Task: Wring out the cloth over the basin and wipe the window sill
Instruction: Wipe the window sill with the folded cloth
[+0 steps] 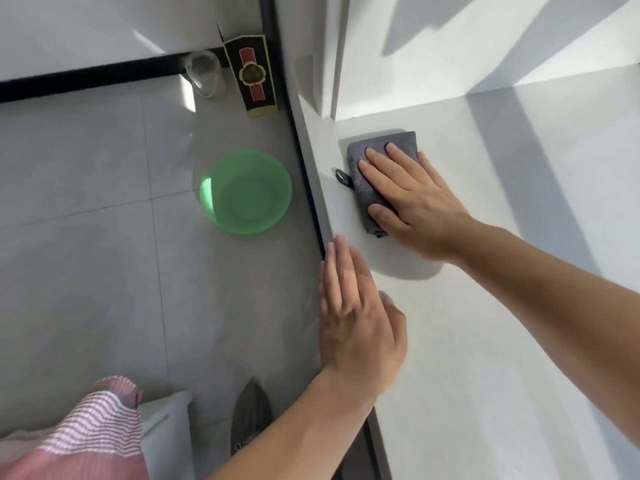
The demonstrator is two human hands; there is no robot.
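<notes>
A folded grey cloth [363, 157] lies flat on the white window sill [485, 323], near the sill's left edge. My right hand [412, 199] presses on the cloth with straight fingers spread over it. My left hand [356, 317] rests flat on the sill's front edge, fingers straight and together, holding nothing. A green basin [246, 192] stands on the tiled floor below and left of the sill.
A clear glass jar [205, 74] and a dark box with a red and gold label [251, 76] stand on the floor by the black skirting. A shoe [250, 420] and a pink striped garment [86, 434] show at the bottom. A white wall corner [325, 64] rises behind the cloth.
</notes>
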